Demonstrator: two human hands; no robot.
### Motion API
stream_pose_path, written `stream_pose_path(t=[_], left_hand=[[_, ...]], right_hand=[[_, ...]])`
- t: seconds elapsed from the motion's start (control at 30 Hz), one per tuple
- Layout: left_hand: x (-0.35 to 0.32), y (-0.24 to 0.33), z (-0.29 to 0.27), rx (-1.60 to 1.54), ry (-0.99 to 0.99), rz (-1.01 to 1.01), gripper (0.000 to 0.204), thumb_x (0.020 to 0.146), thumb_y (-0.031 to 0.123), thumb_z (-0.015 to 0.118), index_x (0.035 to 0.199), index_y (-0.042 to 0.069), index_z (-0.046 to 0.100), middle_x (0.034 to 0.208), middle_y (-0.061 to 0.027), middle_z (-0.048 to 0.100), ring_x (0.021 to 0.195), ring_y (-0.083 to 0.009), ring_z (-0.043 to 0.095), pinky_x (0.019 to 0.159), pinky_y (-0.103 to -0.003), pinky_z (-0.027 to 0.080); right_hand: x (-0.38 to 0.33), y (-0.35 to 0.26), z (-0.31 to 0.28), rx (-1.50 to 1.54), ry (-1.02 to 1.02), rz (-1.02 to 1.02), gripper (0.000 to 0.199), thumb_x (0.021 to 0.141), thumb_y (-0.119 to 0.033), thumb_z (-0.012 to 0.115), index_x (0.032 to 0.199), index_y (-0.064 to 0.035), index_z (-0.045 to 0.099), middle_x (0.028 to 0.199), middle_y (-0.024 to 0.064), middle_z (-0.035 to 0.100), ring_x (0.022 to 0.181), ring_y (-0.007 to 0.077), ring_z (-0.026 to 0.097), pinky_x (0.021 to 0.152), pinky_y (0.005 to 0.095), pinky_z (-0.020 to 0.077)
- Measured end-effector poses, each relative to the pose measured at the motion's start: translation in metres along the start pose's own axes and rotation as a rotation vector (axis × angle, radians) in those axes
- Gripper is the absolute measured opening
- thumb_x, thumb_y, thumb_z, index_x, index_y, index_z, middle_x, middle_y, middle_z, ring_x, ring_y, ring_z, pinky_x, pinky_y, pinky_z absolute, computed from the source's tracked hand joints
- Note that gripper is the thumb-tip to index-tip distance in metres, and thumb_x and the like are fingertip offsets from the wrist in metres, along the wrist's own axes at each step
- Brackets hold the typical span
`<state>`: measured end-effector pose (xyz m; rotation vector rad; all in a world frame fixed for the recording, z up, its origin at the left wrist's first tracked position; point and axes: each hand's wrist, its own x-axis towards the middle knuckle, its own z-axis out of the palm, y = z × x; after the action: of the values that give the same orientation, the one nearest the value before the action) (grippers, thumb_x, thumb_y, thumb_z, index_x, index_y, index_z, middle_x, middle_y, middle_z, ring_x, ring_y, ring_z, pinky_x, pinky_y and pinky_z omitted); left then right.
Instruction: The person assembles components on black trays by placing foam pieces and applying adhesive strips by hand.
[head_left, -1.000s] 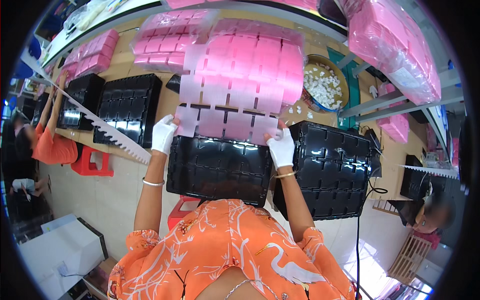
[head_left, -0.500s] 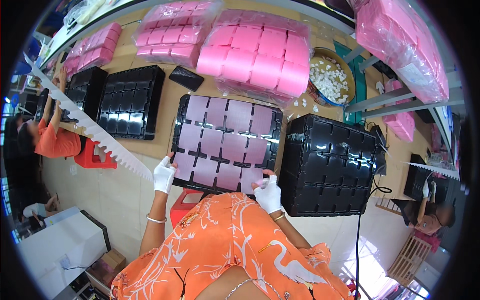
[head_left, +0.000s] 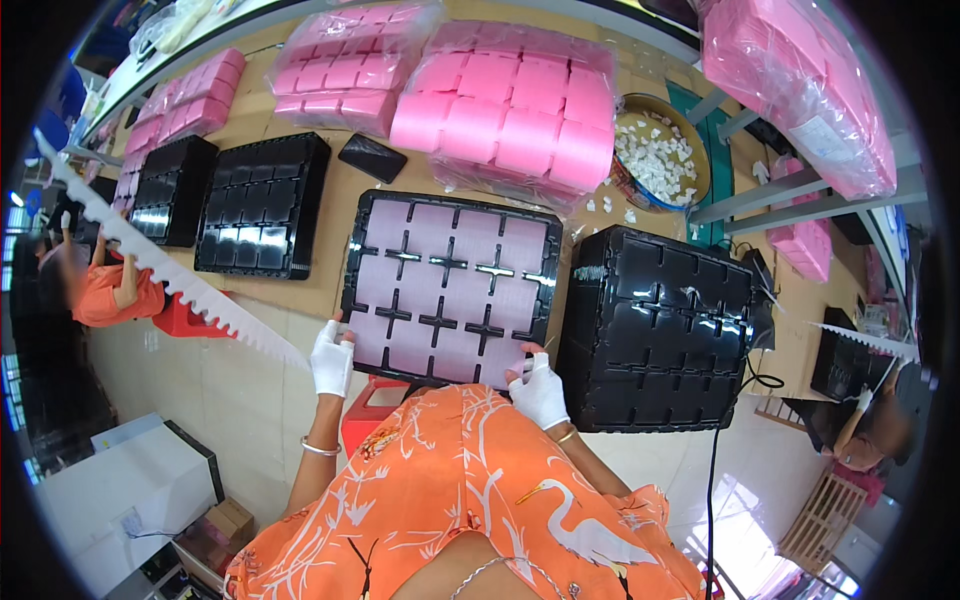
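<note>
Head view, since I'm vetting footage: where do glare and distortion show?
Head view: glare streaks the black trays at right and whitens floor at lower right. Head view, toward the rim: straight edges around the table bow, and corners go black.

Lowered the sheet [head_left: 463,291] across the tray [head_left: 546,270], then settled it around the black crosses [head_left: 485,328]; drew left hand [head_left: 332,362] and right hand [head_left: 539,392] from the far edge to the near corners.

Trays [head_left: 262,205], phone [head_left: 372,157], pink stacks [head_left: 505,105] on table [head_left: 336,215]
</note>
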<state>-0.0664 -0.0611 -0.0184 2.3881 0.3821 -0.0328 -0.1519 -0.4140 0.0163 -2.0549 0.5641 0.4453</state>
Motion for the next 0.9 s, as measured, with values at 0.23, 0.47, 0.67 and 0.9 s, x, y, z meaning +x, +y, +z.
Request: stream_pose_path(t=[0.23,0.47,0.67,0.9], left_hand=[[-0.004,0.106,0.039,0.32,0.016,0.538,0.05,0.078,0.009,0.071,0.126,0.004,0.06,0.139,-0.0164,0.052,0.132,-0.0347,0.046,0.107,-0.047,0.034],[0.021,0.192,0.172,0.532,-0.15,0.486,0.086,0.084,0.051,0.065,0.15,0.004,0.037,0.157,-0.0194,0.032,0.148,-0.0376,0.023,0.116,-0.058,0.017],[0.022,0.204,0.181,0.6,-0.177,0.553,0.079,0.088,0.05,0.056,0.15,0.005,0.038,0.161,-0.0133,0.027,0.15,-0.0352,0.017,0.116,-0.061,0.01],[0.026,0.203,0.182,0.57,-0.238,0.515,0.081,0.086,0.048,0.058,0.151,0.004,0.037,0.162,-0.0127,0.026,0.151,-0.0316,0.017,0.116,-0.063,0.008]], right_hand=[[0.018,-0.066,-0.088,-0.052,0.168,-0.368,0.02,0.088,-0.016,0.065,0.103,-0.0029,0.067,0.094,0.019,0.069,0.088,0.0366,0.069,0.08,0.0425,0.055],[0.228,-0.047,-0.227,-0.431,0.316,-0.389,0.019,0.085,-0.017,0.061,0.096,-0.0065,0.072,0.092,0.0214,0.07,0.088,0.0371,0.069,0.082,0.0422,0.0551],[0.352,0.004,-0.254,-1.17,-0.26,-0.24,0.033,0.077,-0.027,0.071,0.103,-0.0078,0.075,0.105,0.0178,0.073,0.096,0.034,0.07,0.085,0.0414,0.0562],[0.382,0.037,-0.226,-1.392,-0.323,-0.484,0.026,0.078,-0.015,0.067,0.097,0.0021,0.07,0.091,0.0218,0.073,0.09,0.035,0.072,0.078,0.0409,0.0578]])
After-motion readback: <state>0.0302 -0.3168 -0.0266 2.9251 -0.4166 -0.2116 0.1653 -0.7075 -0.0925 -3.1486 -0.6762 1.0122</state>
